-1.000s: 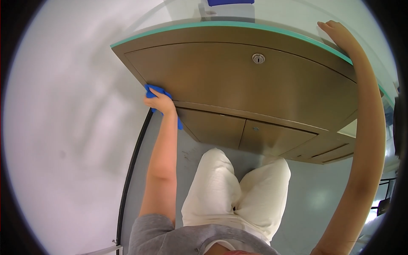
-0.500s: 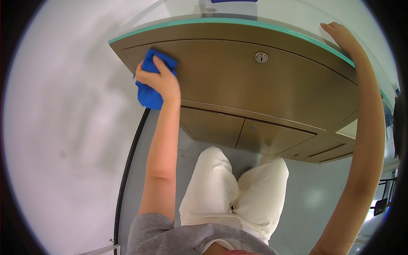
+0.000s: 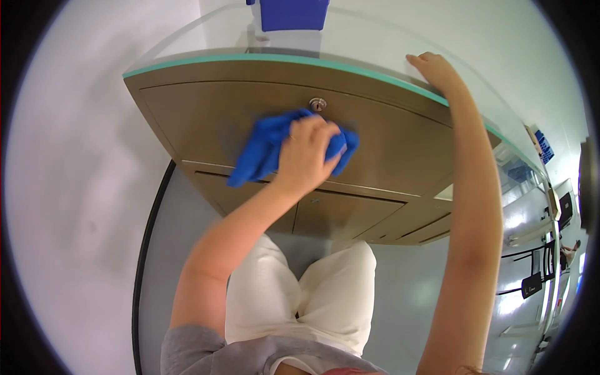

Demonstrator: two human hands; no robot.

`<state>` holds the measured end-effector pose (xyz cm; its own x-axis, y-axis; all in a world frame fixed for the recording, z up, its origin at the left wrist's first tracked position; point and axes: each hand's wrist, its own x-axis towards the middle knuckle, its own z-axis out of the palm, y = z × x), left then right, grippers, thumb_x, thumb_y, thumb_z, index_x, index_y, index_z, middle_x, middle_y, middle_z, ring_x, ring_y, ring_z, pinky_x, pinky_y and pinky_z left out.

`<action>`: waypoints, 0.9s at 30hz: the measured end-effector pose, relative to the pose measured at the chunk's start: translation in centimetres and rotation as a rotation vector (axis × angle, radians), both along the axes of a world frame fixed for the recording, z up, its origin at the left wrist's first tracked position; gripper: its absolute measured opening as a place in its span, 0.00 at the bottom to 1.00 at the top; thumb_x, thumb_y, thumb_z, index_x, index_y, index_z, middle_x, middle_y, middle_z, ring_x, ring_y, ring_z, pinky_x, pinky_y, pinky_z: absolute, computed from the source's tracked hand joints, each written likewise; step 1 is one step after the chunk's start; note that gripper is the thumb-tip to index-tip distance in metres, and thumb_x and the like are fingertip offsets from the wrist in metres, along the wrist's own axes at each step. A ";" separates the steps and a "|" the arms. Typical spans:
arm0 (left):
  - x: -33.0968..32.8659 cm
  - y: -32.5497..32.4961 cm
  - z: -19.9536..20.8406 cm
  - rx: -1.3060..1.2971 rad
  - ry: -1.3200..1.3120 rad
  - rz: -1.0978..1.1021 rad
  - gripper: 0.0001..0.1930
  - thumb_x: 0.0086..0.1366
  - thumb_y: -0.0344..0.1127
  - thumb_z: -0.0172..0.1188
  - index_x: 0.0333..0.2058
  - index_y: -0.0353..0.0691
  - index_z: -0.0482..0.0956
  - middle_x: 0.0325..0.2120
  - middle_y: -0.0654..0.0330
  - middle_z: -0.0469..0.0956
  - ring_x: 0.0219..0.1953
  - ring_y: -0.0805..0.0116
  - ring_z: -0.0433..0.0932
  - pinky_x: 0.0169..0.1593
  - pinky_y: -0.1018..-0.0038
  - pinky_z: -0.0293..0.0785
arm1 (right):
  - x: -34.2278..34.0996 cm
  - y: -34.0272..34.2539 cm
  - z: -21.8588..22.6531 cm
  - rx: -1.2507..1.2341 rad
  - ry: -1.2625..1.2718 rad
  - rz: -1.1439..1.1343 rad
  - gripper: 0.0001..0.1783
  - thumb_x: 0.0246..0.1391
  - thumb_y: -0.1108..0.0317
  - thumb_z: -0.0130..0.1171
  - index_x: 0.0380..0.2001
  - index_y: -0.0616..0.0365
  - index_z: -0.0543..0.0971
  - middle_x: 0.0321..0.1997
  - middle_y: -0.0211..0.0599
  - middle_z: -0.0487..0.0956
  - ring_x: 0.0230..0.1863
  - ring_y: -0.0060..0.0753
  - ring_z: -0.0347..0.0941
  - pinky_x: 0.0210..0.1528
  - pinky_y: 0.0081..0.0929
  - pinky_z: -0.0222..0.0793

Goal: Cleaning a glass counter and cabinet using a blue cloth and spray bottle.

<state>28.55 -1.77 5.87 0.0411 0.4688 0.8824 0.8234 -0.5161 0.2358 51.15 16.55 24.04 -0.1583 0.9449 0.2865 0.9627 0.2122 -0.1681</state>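
Observation:
Bunched under the fingers of my left hand (image 3: 307, 153) is a blue cloth (image 3: 259, 150), pressed to the brown metal front panel (image 3: 400, 137) of a cabinet. The cloth lies just below a round silver keyhole lock (image 3: 318, 104), and its loose parts spread out to both sides of the hand. My right hand (image 3: 434, 70) rests on the glass top (image 3: 369, 53) near its green front edge, at the right. Its thumb side is up and its palm side is hidden, so whether its fingers are spread or curled is unclear.
A dark blue bin (image 3: 294, 15) stands on the glass top at the back. Lower cabinet doors (image 3: 340, 215) sit beneath the panel, above my knees. A white wall (image 3: 69, 187) runs along the left. Black chairs (image 3: 532, 284) stand far off at the right.
My left hand has slid the blue cloth rightward from the panel's left edge to below the lock. The view has shifted, showing more of the blue bin; my right hand stays on the glass top.

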 end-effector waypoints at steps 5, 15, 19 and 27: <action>3.1 -1.5 -2.2 -0.418 0.172 -0.388 0.22 0.49 0.32 0.68 0.43 0.46 0.71 0.43 0.59 0.68 0.46 0.55 0.70 0.45 0.62 0.74 | 0.0 -0.5 0.2 -0.041 0.014 -0.063 0.36 0.49 0.38 0.50 0.55 0.50 0.74 0.57 0.38 0.74 0.59 0.42 0.68 0.58 0.42 0.64; 2.5 -2.1 7.6 -0.676 -0.991 -0.709 0.18 0.62 0.35 0.61 0.47 0.37 0.67 0.39 0.59 0.73 0.40 0.73 0.74 0.44 0.74 0.72 | -1.6 -10.4 -1.8 0.598 0.688 0.449 0.24 0.55 0.63 0.54 0.54 0.59 0.71 0.55 0.44 0.72 0.55 0.43 0.69 0.58 0.40 0.63; 3.8 -3.5 9.5 -0.642 -1.198 -0.900 0.19 0.63 0.35 0.61 0.48 0.37 0.67 0.40 0.60 0.73 0.42 0.72 0.74 0.45 0.73 0.73 | -3.5 -20.4 -8.6 0.346 0.677 0.853 0.43 0.49 0.62 0.62 0.66 0.58 0.55 0.68 0.52 0.54 0.69 0.59 0.46 0.67 0.49 0.49; 2.4 -4.2 12.9 -0.735 -0.438 -0.710 0.17 0.63 0.35 0.59 0.48 0.37 0.70 0.43 0.58 0.73 0.42 0.69 0.75 0.43 0.70 0.74 | 1.2 -20.5 -11.5 0.328 1.298 0.421 0.29 0.50 0.86 0.42 0.58 0.62 0.66 0.62 0.43 0.65 0.63 0.37 0.61 0.66 0.32 0.54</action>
<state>30.98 -5.97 18.75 0.2605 0.8774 0.4029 0.1673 -0.4520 0.8762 52.37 -3.99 12.50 0.1352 0.7560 0.6405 0.0167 0.6446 -0.7644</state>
